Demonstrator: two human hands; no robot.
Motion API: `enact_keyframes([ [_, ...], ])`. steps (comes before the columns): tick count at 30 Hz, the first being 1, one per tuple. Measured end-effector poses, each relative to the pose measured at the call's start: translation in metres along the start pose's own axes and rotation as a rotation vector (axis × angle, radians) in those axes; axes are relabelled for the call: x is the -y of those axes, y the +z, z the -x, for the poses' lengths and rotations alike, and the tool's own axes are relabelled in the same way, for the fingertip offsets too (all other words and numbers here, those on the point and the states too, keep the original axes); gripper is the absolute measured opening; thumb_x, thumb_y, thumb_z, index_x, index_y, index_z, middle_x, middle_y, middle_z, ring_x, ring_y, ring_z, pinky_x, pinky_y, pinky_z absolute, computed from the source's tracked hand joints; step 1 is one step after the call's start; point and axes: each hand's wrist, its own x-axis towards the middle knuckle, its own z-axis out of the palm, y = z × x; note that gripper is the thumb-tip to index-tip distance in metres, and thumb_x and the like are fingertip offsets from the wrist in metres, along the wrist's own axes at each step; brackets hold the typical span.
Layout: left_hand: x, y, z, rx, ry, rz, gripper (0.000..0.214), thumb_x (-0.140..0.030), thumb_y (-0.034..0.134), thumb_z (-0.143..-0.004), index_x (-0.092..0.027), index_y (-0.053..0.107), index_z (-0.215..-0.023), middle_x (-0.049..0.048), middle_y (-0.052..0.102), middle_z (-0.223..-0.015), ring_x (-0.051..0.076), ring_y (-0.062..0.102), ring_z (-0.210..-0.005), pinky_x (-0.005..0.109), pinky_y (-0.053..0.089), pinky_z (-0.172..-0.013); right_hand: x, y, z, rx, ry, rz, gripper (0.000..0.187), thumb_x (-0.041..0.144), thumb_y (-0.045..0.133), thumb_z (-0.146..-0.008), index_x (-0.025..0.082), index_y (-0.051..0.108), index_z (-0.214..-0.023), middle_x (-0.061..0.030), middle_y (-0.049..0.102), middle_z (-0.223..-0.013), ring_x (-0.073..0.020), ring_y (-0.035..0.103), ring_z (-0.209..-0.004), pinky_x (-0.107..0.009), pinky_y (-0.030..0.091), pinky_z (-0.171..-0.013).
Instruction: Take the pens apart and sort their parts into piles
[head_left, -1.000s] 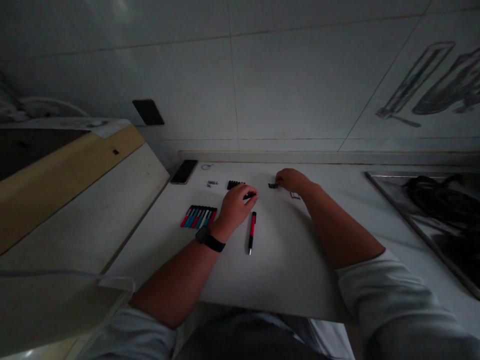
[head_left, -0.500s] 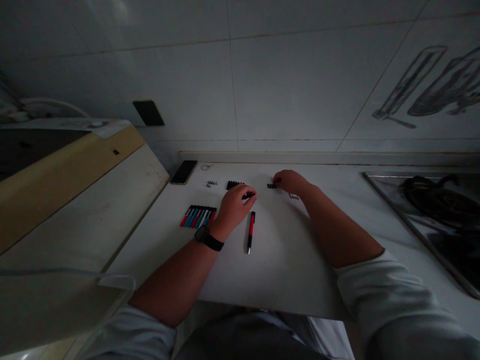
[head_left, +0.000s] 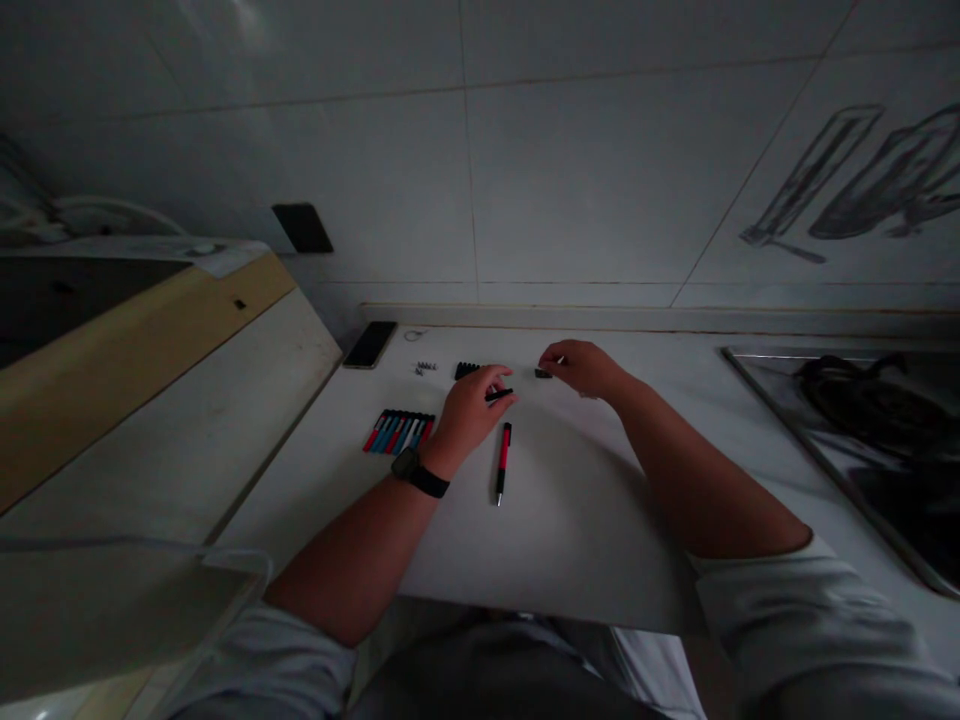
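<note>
My left hand (head_left: 469, 412), with a black watch on the wrist, rests on the white counter (head_left: 570, 500) and is closed around a thin black pen part (head_left: 501, 394) that sticks out to the right. My right hand (head_left: 583, 366) hovers just above the counter farther back, pinching a small pale piece between thumb and forefinger beside a small black part (head_left: 543, 374). A red and black pen (head_left: 502, 462) lies just right of my left hand. A row of several red, blue and white pens (head_left: 400, 432) lies to its left.
A dark phone (head_left: 370, 344) lies at the counter's back left, with small springs (head_left: 425, 368) and a cluster of black parts (head_left: 466, 369) near it. A steel sink (head_left: 862, 420) holding dark items is at the right. A wooden board (head_left: 127, 370) slopes at the left.
My right hand has lifted slightly off the counter and now pinches a small pale piece. My left hand has barely moved.
</note>
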Motion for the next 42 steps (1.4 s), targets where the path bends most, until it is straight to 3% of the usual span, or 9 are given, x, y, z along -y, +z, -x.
enact_keyframes([
  [4, -0.005, -0.001, -0.001, 0.068, 0.070, -0.076, 0.042, -0.017, 0.082, -0.084, -0.023, 0.066, -0.122, 0.0031, 0.073, -0.096, 0.019, 0.069, -0.089, 0.035, 0.055, -0.086, 0.030, 0.015, 0.028, 0.135, -0.034, -0.311, 0.036, 0.051, 0.056, -0.095, 0.019, 0.073, -0.090, -0.0034, 0.068, -0.079, -0.0162, 0.057, -0.072, -0.029, 0.041, -0.068],
  [7, -0.007, 0.000, 0.000, 0.123, 0.141, -0.124, 0.043, -0.015, 0.081, -0.084, -0.023, 0.065, -0.123, 0.0034, 0.074, -0.097, 0.021, 0.070, -0.091, 0.038, 0.054, -0.087, 0.041, 0.030, 0.045, 0.162, -0.023, -0.496, 0.037, 0.054, 0.057, -0.092, 0.020, 0.070, -0.084, -0.0007, 0.060, -0.072, -0.0152, 0.052, -0.067, -0.029, 0.038, -0.064],
  [13, -0.010, 0.002, 0.002, 0.154, 0.189, -0.126, 0.044, -0.014, 0.081, -0.084, -0.025, 0.064, -0.124, 0.0034, 0.074, -0.099, 0.022, 0.071, -0.095, 0.041, 0.053, -0.090, 0.045, 0.043, 0.060, 0.040, 0.026, -0.694, 0.029, 0.048, 0.061, -0.087, 0.021, 0.068, -0.080, 0.0008, 0.058, -0.070, -0.0151, 0.049, -0.066, -0.029, 0.037, -0.064],
  [18, -0.007, -0.001, 0.002, 0.081, 0.140, -0.054, 0.047, -0.024, 0.082, -0.086, -0.023, 0.060, -0.128, 0.0063, 0.072, -0.108, 0.021, 0.069, -0.097, 0.038, 0.055, -0.090, 0.038, 0.041, 0.058, -0.057, 0.175, -0.898, 0.027, 0.048, 0.067, -0.081, 0.021, 0.065, -0.082, 0.0003, 0.060, -0.074, -0.0152, 0.052, -0.069, -0.029, 0.040, -0.064],
  [22, -0.002, -0.001, 0.001, 0.044, 0.102, -0.035, 0.024, -0.023, 0.069, -0.095, -0.020, 0.062, -0.118, 0.0069, 0.071, -0.107, 0.018, 0.067, -0.092, 0.035, 0.055, -0.086, 0.030, 0.040, 0.056, -0.112, 0.274, -1.037, 0.029, 0.049, 0.071, -0.076, 0.022, 0.063, -0.081, 0.0005, 0.059, -0.077, -0.0146, 0.053, -0.071, -0.027, 0.040, -0.063],
  [29, -0.001, -0.002, -0.001, 0.101, 0.116, -0.045, 0.005, -0.022, 0.060, -0.099, -0.020, 0.064, -0.102, 0.0042, 0.069, -0.098, 0.018, 0.064, -0.089, 0.033, 0.052, -0.085, 0.033, 0.042, 0.057, -0.109, 0.296, -1.073, 0.030, 0.050, 0.072, -0.075, 0.022, 0.061, -0.079, 0.0000, 0.062, -0.080, -0.0144, 0.054, -0.071, -0.027, 0.041, -0.064],
  [36, 0.000, -0.001, -0.002, 0.088, 0.112, -0.048, 0.007, -0.022, 0.057, -0.100, -0.021, 0.063, -0.098, 0.0038, 0.068, -0.095, 0.018, 0.064, -0.090, 0.033, 0.051, -0.085, 0.035, 0.045, 0.057, -0.081, 0.258, -1.016, 0.036, 0.057, 0.068, -0.080, 0.022, 0.061, -0.079, -0.0020, 0.064, -0.082, -0.0152, 0.054, -0.072, -0.027, 0.041, -0.063],
  [42, -0.001, -0.003, -0.001, 0.083, 0.103, -0.042, 0.014, -0.026, 0.051, -0.104, -0.020, 0.062, -0.099, 0.0050, 0.067, -0.096, 0.019, 0.063, -0.094, 0.034, 0.050, -0.086, 0.032, 0.048, 0.058, -0.128, 0.124, -0.874, 0.036, 0.059, 0.066, -0.084, 0.023, 0.062, -0.083, -0.0006, 0.061, -0.078, -0.0158, 0.054, -0.071, -0.030, 0.044, -0.068],
])
